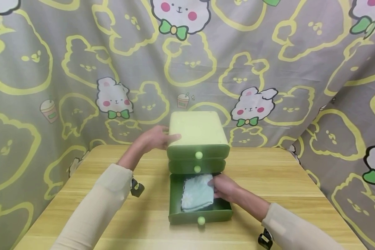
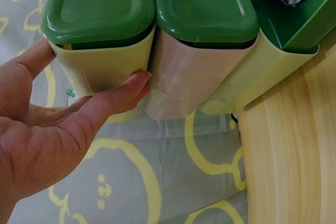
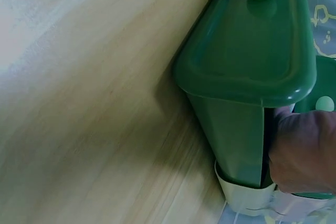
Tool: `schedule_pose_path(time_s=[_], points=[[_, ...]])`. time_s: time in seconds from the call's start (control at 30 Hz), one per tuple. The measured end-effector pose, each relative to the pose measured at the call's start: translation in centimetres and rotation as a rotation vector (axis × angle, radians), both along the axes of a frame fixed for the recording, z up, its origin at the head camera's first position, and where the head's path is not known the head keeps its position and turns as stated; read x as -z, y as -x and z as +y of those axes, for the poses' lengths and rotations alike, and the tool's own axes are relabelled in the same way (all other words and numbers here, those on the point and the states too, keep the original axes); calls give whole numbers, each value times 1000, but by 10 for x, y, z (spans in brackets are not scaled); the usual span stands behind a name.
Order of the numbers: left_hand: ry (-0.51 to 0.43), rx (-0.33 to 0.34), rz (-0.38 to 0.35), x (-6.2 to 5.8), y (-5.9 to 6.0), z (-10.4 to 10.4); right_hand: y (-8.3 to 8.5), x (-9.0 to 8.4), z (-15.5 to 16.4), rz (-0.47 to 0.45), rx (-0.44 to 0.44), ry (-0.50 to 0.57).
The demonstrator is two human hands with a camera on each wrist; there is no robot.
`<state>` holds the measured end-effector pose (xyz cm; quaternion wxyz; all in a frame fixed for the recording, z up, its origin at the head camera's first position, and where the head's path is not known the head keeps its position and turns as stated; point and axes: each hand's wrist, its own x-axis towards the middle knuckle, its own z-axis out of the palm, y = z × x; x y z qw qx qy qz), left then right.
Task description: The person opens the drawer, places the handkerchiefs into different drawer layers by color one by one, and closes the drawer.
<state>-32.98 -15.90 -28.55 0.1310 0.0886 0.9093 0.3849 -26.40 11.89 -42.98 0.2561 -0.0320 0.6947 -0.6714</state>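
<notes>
Left hand (image 1: 153, 139) flat against the side of the little green drawer box (image 1: 197, 130), fingers straight, holding nothing. Right hand (image 1: 225, 188) down in the pulled-out bottom drawer (image 1: 200, 211), fingers on a folded light-blue cloth (image 1: 197, 192); cannot tell if gripping. Top two drawers closed. Box on the wooden counter (image 1: 284, 180), bunny curtain (image 1: 81, 69) behind.

Drawer cabinet (image 1: 197, 133): pale green shell, three dark green drawers with round knobs, upright on table. Bottom drawer (image 1: 200, 214) pulled out. Folded light blue cloth (image 1: 197, 193) lying inside.
</notes>
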Motion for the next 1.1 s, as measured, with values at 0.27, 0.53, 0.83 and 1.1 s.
schedule_pose_path(time_s=[0.27, 0.53, 0.83, 1.1], points=[[-15, 0, -12, 0, -1, 1, 7, 3, -3, 22, 30, 6], [-34, 4, -10, -1, 0, 1, 9, -2, 0, 8, -18, -9], [-49, 4, -23, 0, 0, 1, 9, -15, 7, -38, -49, -43], [-40, -2, -23, 0, 0, 0, 5, -24, 14, -55, -80, -89]])
